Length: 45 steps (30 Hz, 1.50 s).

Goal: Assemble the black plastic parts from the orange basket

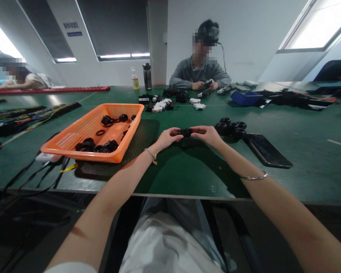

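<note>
Between my two hands, just above the green table (187, 178), is a small black cylindrical part (185, 132). The fingers of my left hand (169, 137) pinch its left end. My right hand (207, 134) grips the right end between thumb and fingers. To the right of my right hand lies a cluster of several round black parts (231, 129). An orange perforated basket (119, 154) stands left of my left hand, with loose black parts (108, 146) and black rings (100, 132) inside.
A dark phone (268, 149) lies right of the black cluster. Cables (49, 167) run beside the basket. White and black pieces (160, 104), a blue bin (246, 98), a bottle (135, 79) and a black flask (147, 77) stand farther back. Across sits a person (199, 70) handling parts.
</note>
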Tool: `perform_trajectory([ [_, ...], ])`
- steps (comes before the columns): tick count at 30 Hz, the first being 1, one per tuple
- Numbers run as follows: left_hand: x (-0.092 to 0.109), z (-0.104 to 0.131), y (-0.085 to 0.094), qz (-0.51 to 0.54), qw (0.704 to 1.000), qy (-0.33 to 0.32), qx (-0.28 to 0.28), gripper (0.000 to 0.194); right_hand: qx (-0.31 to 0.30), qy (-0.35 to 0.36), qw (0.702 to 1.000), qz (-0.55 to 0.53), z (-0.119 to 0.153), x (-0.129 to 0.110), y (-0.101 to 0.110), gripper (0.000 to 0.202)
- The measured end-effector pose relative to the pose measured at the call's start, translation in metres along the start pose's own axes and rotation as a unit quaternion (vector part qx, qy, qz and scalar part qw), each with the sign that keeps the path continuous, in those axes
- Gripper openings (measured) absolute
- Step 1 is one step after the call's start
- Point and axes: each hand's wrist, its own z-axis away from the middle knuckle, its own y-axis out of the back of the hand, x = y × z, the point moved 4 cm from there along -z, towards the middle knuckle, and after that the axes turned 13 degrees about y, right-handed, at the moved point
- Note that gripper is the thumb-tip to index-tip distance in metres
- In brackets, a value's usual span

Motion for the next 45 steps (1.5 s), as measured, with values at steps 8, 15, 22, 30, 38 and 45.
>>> perform_trajectory([
  [8,0.0028,0.0029,0.0001,-0.04,0.999,-0.005,0.008,0.04,-0.011,-0.006,1.0,0.024,-0.0002,0.0003,0.0005,0.034],
  [15,-0.0006,-0.0001,-0.0005,0.009,1.0,0.024,0.006,0.039,-0.017,-0.004,1.0,0.004,-0.001,0.0009,-0.0001,0.034],
  [22,-0.0004,-0.0009,-0.0011,0.046,0.998,0.03,-0.004,0.037,-0.01,0.01,1.0,0.009,-0.0009,-0.0014,0.0017,0.043],
  [30,0.0009,0.0011,-0.0012,0.034,0.999,0.024,-0.002,0.038,-0.015,0.002,1.0,0.016,0.0006,-0.0038,0.0013,0.039],
  [38,-0.0015,-0.0008,0.0,0.013,1.0,0.012,-0.003,0.042,-0.017,-0.003,1.0,0.023,0.0002,-0.0023,0.0011,0.039],
  [45,-0.0019,-0.0019,0.0001,-0.001,1.0,0.0,-0.003,0.041,-0.015,0.006,0.999,0.029,-0.0002,0.0002,0.0012,0.036],
])
